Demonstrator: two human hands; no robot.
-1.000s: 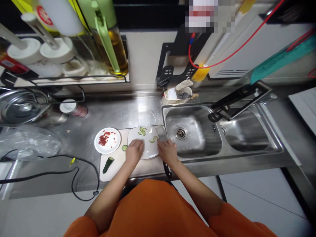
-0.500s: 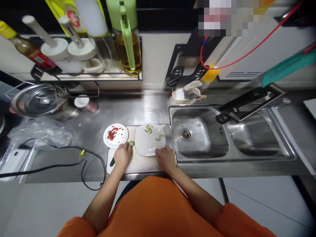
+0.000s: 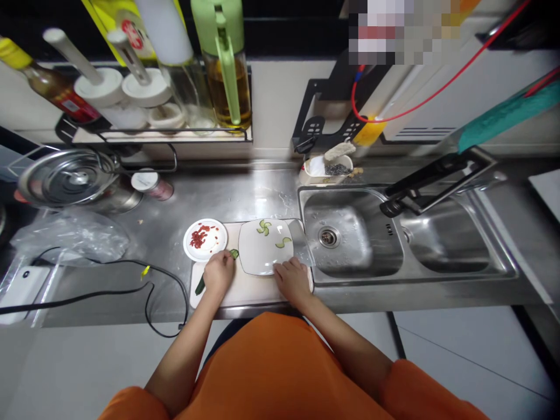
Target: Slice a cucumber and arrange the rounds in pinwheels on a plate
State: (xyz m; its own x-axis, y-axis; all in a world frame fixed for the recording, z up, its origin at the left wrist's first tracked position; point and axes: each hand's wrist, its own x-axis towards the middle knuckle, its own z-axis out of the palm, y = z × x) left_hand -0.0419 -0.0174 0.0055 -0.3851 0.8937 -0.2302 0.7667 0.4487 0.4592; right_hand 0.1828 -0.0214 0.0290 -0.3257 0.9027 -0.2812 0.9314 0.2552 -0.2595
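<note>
Green-rimmed round cucumber slice (image 3: 235,254), flat half a second ago, now tilts, edge pinched between your left hand (image 3: 219,272) fingertips, just left of the square white plate (image 3: 258,256). Your right hand (image 3: 292,281) touches its near rim, fingers bunched; grip unclear.

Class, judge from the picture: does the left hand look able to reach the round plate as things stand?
Probably yes: the left hand is right beside the round plate, and nothing visible blocks the way, though it seems busy with the cucumber slice.
</note>
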